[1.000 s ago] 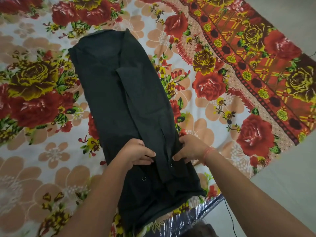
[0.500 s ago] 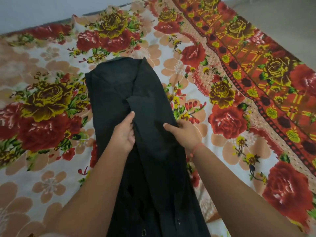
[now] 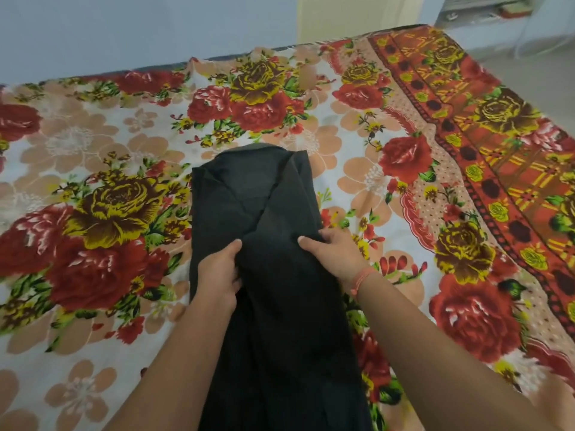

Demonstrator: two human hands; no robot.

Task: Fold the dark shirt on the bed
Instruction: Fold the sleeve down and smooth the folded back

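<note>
Left hand [image 3: 219, 275] pinches a raised fold of the shirt [image 3: 245, 188], thumb on top, fingers tucked beneath. Shirt lies lengthwise, folded narrow, mid-bed [image 3: 93, 144]. Right hand [image 3: 336, 255], a red thread [image 3: 361, 279] at its wrist, pinches the same fold at the shirt's right edge.

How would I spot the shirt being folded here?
Find the bed's floral bedsheet of red and yellow roses. Along its middle lies a long dark shirt, gripped by the left hand and the right hand. It is the only plain, unpatterned cloth there.
</note>
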